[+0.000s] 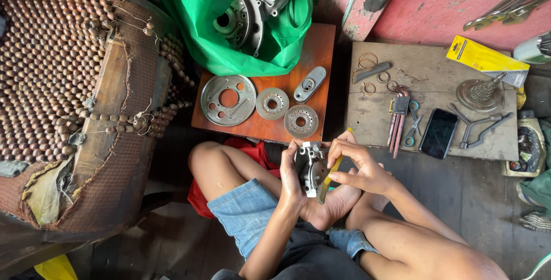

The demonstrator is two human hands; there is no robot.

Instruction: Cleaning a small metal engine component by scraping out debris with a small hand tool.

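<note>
Dark floorboards [470, 199] lay under a person seated cross-legged in denim shorts. Nearest, the left hand [291, 179] had its fingers wrapped around a small grey metal housing [310, 167], held upright above the lap. The right hand [359, 168] pinched a yellow-handled tool [330, 178] between closed fingers, its length touching the housing's right side. Just beyond the hands, a low orange-brown surface [321, 50] carried a large round plate [228, 99], two smaller discs [272, 103] [301, 121] and an oval cover [310, 84]. To the right, a wooden board [425, 67] held a black phone [438, 133], hex keys [397, 120], small scissors [411, 125] and loose rings [367, 61]. Farther back, a green bag [201, 16] with engine casings [252, 4] crowded the surface's rear edge. A beaded seat [51, 73] filled the left side.
</note>
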